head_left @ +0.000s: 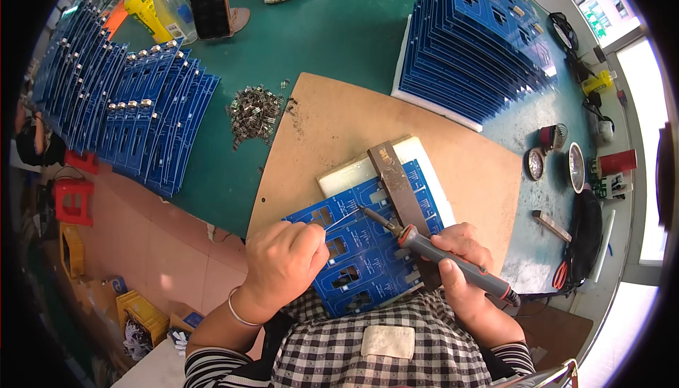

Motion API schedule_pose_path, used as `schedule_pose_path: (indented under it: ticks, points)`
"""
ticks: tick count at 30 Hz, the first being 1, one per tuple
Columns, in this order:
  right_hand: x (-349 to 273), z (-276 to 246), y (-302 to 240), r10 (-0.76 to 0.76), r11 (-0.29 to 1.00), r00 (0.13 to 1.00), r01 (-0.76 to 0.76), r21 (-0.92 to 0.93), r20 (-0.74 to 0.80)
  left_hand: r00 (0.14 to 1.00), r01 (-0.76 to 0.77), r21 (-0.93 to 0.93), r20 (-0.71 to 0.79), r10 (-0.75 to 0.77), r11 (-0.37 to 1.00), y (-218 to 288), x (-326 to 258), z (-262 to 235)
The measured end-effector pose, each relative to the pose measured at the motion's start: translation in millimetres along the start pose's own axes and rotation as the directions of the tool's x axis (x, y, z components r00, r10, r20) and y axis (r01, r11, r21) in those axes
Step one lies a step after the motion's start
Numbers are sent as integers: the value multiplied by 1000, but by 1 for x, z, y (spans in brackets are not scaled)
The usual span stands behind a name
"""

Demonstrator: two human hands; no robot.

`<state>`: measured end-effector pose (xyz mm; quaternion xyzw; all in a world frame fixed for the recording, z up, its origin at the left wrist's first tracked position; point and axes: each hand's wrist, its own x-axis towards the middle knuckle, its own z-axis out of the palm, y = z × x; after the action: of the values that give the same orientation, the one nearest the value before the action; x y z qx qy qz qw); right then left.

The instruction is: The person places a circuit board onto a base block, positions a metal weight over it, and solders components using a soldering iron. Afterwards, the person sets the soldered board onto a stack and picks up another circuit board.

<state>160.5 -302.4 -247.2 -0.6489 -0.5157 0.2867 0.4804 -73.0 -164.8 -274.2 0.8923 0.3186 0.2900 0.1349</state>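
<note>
Right hand [463, 261] has a closed grip on a soldering iron [453, 261], tip at 10 o'clock over the blue circuit board [361, 246]. Left hand [283, 261] pinches a thin solder wire [338, 220] toward the tip. Board sits at the near edge of the brown mat [339, 119], a metal bar [396, 179] across it. Free surface [332, 34] at 12 o'clock; board stacks [474, 41] at 1, loose metal parts [253, 112] at 11.

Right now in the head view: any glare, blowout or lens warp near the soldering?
Head view: window at right blown out white; strong fisheye, black corners, table edge bowed; soldering iron, right hand, left hand and blue circuit board sharp, evenly lit, no glare.
</note>
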Motion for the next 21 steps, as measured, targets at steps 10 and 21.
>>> schedule_pose_path:
  ticks: [10, 21]
  points:
    - [4, 1, 0, -7, 1000, 999, 7, -11, 38, 998, 11, 5, 55, -12, 1000, -4, 1, 0]
    - [10, 3, 1, -12, 1000, 999, 13, -7, 36, 999, 2, 2, 35, -2, 1000, -6, 9, -1]
